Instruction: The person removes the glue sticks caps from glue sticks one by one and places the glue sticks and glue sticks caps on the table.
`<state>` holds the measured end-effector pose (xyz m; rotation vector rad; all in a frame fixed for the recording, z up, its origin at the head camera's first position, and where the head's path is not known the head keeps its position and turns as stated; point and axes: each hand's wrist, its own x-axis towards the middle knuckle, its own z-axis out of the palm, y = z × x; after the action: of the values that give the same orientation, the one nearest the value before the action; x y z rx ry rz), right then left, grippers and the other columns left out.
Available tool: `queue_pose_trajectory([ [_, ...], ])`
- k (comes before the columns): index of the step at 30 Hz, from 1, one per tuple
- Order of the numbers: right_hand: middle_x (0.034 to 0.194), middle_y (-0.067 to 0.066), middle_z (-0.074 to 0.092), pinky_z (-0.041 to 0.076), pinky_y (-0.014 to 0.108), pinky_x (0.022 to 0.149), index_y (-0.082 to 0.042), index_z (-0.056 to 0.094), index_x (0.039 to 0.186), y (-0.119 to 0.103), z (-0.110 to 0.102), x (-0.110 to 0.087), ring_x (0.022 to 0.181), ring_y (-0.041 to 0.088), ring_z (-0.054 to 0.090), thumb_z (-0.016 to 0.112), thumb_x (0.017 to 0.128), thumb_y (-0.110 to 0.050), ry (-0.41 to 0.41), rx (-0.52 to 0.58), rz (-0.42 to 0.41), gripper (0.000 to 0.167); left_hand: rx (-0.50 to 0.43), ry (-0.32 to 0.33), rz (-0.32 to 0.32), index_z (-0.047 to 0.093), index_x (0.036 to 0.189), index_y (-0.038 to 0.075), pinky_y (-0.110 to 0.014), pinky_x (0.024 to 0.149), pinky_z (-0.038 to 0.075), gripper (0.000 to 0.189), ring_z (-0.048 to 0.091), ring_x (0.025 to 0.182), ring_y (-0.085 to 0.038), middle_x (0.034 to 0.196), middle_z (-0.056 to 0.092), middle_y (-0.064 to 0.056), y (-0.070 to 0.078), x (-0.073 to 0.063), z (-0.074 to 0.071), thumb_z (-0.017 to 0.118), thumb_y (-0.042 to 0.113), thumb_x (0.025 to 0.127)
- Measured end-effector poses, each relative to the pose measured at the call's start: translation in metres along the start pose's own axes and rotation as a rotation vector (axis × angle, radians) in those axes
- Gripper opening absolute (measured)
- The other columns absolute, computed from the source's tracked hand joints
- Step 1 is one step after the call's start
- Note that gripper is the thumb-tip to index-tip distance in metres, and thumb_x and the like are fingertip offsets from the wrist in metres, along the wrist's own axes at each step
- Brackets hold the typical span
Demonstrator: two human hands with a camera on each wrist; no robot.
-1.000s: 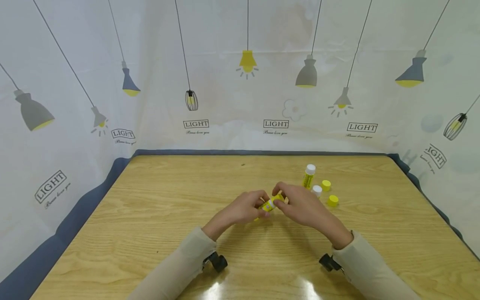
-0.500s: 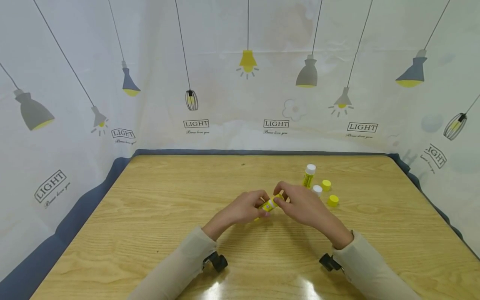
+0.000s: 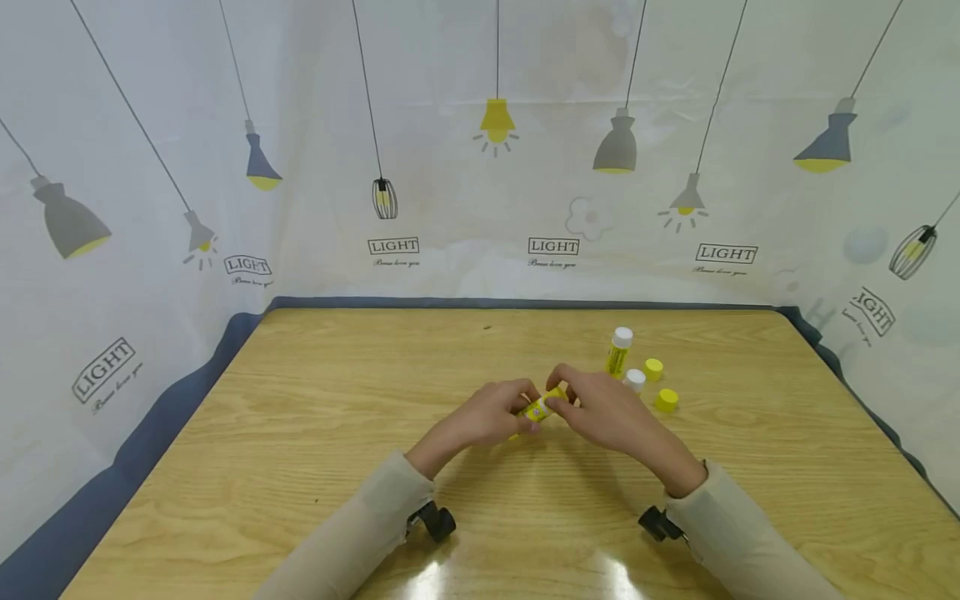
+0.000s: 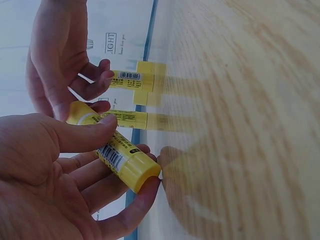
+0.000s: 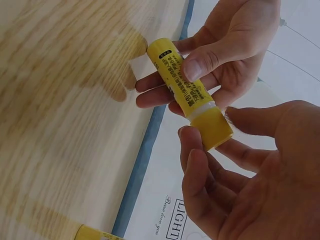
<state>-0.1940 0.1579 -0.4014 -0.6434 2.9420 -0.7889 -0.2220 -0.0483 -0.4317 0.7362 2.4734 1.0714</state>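
Note:
My left hand [image 3: 491, 412] grips a yellow glue stick [image 5: 182, 82] round its printed body, thumb on one side and fingers on the other. The stick is tilted, its yellow base [image 4: 140, 171] low near the table. At the upper end, my right hand [image 3: 606, 410] pinches the yellow cap [image 5: 212, 129] between thumb and fingers. A thin white band shows between cap and body. Beyond the right hand stand two white-topped glue sticks: a farther glue stick [image 3: 618, 354] and a nearer glue stick [image 3: 634, 381], mostly hidden behind that hand.
Two loose yellow caps, a farther cap [image 3: 653, 370] and a nearer cap [image 3: 666, 401], lie on the wooden table [image 3: 360, 358] right of the standing sticks. A pale curtain [image 3: 450, 183] printed with lamps surrounds the table's back and sides.

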Motion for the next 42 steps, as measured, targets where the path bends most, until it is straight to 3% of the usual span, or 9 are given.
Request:
queue_pose_trajectory([
  [5, 0.088, 0.004, 0.071, 0.045, 0.028, 0.050, -0.013, 0.065, 0.120, 0.001, 0.001, 0.000, 0.058, 0.012, 0.054, 0.061, 0.106, -0.028, -0.001, 0.014, 0.001, 0.022, 0.008, -0.003, 0.005, 0.062, 0.125, 0.012, -0.027, 0.073, 0.052, 0.027, 0.069, 0.094, -0.013, 0.121, 0.077, -0.011, 0.000, 0.000, 0.000, 0.070, 0.017, 0.100],
  [12, 0.102, 0.008, 0.074, 0.045, 0.028, 0.053, -0.014, 0.065, 0.122, -0.001, -0.003, 0.000, 0.064, 0.012, 0.056, 0.064, 0.104, -0.021, 0.000, 0.010, -0.034, 0.019, 0.004, -0.007, 0.016, 0.062, 0.125, 0.011, -0.027, 0.073, 0.052, 0.026, 0.070, 0.093, -0.016, 0.121, 0.077, -0.011, 0.000, -0.001, -0.002, 0.068, 0.017, 0.101],
  [19, 0.113, 0.009, 0.074, 0.049, 0.029, 0.064, -0.012, 0.066, 0.119, -0.004, -0.011, -0.004, 0.080, 0.015, 0.062, 0.065, 0.101, -0.011, 0.030, -0.019, -0.072, 0.018, -0.020, -0.006, -0.002, 0.061, 0.125, 0.010, -0.029, 0.073, 0.052, 0.027, 0.070, 0.094, -0.017, 0.121, 0.076, -0.012, 0.000, -0.001, -0.001, 0.069, 0.016, 0.101],
  [28, 0.107, 0.010, 0.075, 0.045, 0.028, 0.055, -0.012, 0.067, 0.119, -0.006, -0.038, -0.012, 0.062, 0.009, 0.056, 0.065, 0.101, -0.011, 0.073, -0.024, -0.091, 0.018, -0.026, 0.041, -0.023, 0.058, 0.125, 0.009, -0.031, 0.073, 0.056, 0.027, 0.071, 0.098, -0.020, 0.124, 0.072, -0.016, 0.002, 0.000, -0.001, 0.068, 0.017, 0.101],
  [33, 0.110, 0.008, 0.075, 0.048, 0.028, 0.059, -0.014, 0.068, 0.118, -0.006, -0.057, -0.021, 0.067, 0.011, 0.059, 0.065, 0.101, -0.012, 0.092, -0.030, -0.092, 0.017, -0.045, 0.061, -0.022, 0.057, 0.127, 0.007, -0.030, 0.072, 0.056, 0.030, 0.072, 0.097, -0.021, 0.125, 0.072, -0.019, 0.005, 0.000, 0.000, 0.068, 0.017, 0.101],
  [37, 0.111, 0.010, 0.073, 0.048, 0.030, 0.059, -0.015, 0.068, 0.120, -0.006, -0.072, -0.029, 0.060, 0.008, 0.058, 0.065, 0.102, -0.013, 0.081, -0.011, -0.079, 0.018, -0.072, 0.072, -0.021, 0.055, 0.128, 0.006, -0.029, 0.073, 0.054, 0.029, 0.070, 0.098, -0.021, 0.128, 0.071, -0.018, 0.006, 0.000, 0.002, 0.066, 0.015, 0.103],
  [42, 0.115, 0.013, 0.073, 0.049, 0.031, 0.060, -0.016, 0.069, 0.121, -0.006, -0.085, -0.033, 0.067, 0.009, 0.061, 0.065, 0.103, -0.015, 0.082, -0.012, -0.057, 0.019, -0.143, 0.095, -0.023, 0.052, 0.132, 0.007, -0.035, 0.082, 0.056, 0.029, 0.070, 0.110, -0.025, 0.133, 0.068, -0.018, 0.004, 0.002, 0.003, 0.061, 0.011, 0.105],
])
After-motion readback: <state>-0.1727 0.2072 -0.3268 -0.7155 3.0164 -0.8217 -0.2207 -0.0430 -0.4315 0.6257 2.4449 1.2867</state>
